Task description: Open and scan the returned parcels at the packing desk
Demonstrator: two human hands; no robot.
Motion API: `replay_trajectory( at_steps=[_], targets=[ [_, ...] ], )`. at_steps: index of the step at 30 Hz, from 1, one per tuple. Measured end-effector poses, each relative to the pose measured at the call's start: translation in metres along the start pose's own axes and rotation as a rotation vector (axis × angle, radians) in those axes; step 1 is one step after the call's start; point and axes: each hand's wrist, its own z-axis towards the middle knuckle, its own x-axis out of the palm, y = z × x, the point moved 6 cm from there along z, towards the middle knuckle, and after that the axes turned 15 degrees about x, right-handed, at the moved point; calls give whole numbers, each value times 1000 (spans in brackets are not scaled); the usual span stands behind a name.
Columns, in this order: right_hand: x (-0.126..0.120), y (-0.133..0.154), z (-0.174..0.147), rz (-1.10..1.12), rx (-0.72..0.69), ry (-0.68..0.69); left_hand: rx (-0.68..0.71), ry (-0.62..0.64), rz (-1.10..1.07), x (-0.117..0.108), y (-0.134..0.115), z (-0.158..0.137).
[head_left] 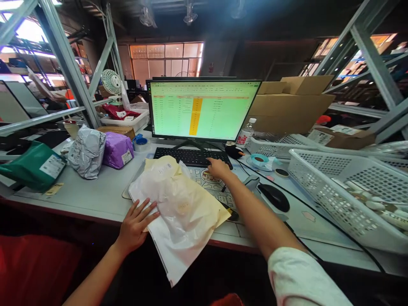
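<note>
My left hand (137, 223) rests on the left edge of a white plastic mailing bag (174, 199), its fingers spread flat. The bag lies over a yellow padded envelope (208, 206), and its lower corner hangs past the table's front edge. Stretched forward, my right hand (219, 168) touches the lower right part of a black keyboard (191, 157) with an extended finger and holds nothing. Behind the keyboard a monitor (204, 110) shows a spreadsheet with an orange column. A black mouse (273, 197) lies right of my right forearm.
Purple (117, 149), silver (87, 151) and green parcels (33, 165) stand at the left. A white basket (334, 191) with items inside sits at the right, near tape rolls (259, 160) and a bottle (247, 132). A black cable (318, 212) crosses the table's right side.
</note>
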Motion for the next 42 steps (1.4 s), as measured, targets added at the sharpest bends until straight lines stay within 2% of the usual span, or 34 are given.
replay_trajectory(
  at_steps=[5, 11, 14, 17, 19, 22, 26, 29, 32, 35, 38, 40, 42],
  targets=[
    [14, 6, 9, -53, 26, 49, -6, -7, 8, 2, 0, -1],
    [3, 5, -1, -3, 11, 44, -31, -11, 6, 3, 0, -2],
    [-6, 19, -17, 93, -74, 23, -27, -9, 12, 4, -1, -2],
    [-9, 43, -36, 198, -229, 60, -22, -11, 24, 4, -1, -2],
    [-9, 54, -42, 245, -282, 82, -18, -10, 26, 4, -1, -2],
    [-14, 43, -29, 284, -164, 30, -23, -7, 20, 3, -1, -2],
    [-14, -5, 0, 315, 120, -56, -30, -15, 11, 2, 0, -2],
    [-5, -25, 9, 353, 159, -65, -27, -21, 3, 2, 0, -2],
    [3, -27, 9, 381, 123, -61, -33, -18, 1, 2, 1, -2],
    [4, -19, 6, 381, 110, -24, -40, -12, 11, 2, 0, -2],
    [-11, -2, -3, 400, 65, -21, -44, 3, 25, 3, 0, -2],
    [-23, 19, -15, 431, -23, -14, -44, 12, 31, 4, 0, -2],
    [-28, 46, -31, 456, -150, 53, -42, 10, 34, 4, 1, -2]
  ],
)
